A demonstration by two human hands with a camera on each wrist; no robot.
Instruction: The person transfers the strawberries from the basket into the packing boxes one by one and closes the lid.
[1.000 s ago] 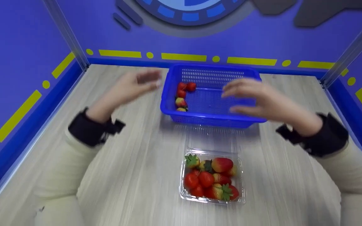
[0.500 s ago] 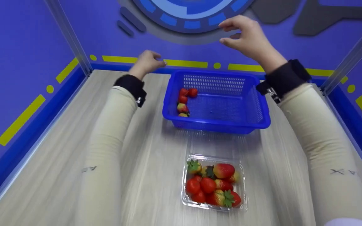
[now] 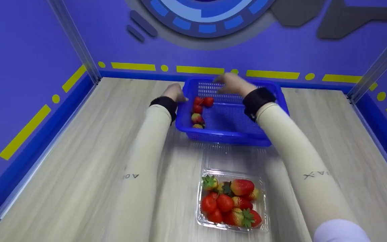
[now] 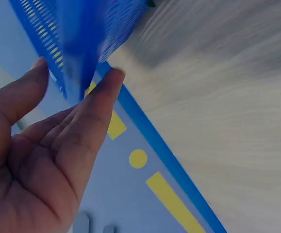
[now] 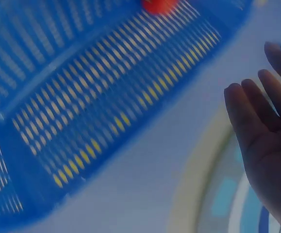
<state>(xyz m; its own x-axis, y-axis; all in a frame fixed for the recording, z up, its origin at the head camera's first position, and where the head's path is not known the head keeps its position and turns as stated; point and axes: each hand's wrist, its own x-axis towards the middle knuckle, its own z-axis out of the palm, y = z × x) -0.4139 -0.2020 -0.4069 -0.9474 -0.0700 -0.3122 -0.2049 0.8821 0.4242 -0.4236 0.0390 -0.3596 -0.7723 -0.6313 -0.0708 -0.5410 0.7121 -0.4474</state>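
A blue plastic basket [image 3: 227, 137] with slotted walls stands at the back of the table. Along its left side lie several small red fruits [image 3: 208, 101] and a yellow-red strawberry [image 3: 197, 118]. My left hand [image 3: 174, 92] is at the basket's left rim; in the left wrist view its thumb and nearly straight fingers [image 4: 99, 114] lie on either side of the rim, contact unclear. My right hand [image 3: 233, 83] is blurred over the basket's back part; in the right wrist view its fingers [image 5: 239, 109] are extended, apart from the basket and holding nothing.
In front of the basket sits a clear plastic clamshell box [image 3: 199, 215], its lid [image 3: 233, 158] folded back toward the basket. Several strawberries [image 3: 242, 187] fill it. Blue panels [image 3: 139, 50] wall the table [image 3: 89, 151] at the back and both sides.
Both hands have come down toward the basket: the left to its left rim, the right from high in front of the back wall, leftward and down over the basket. The basket stays put.
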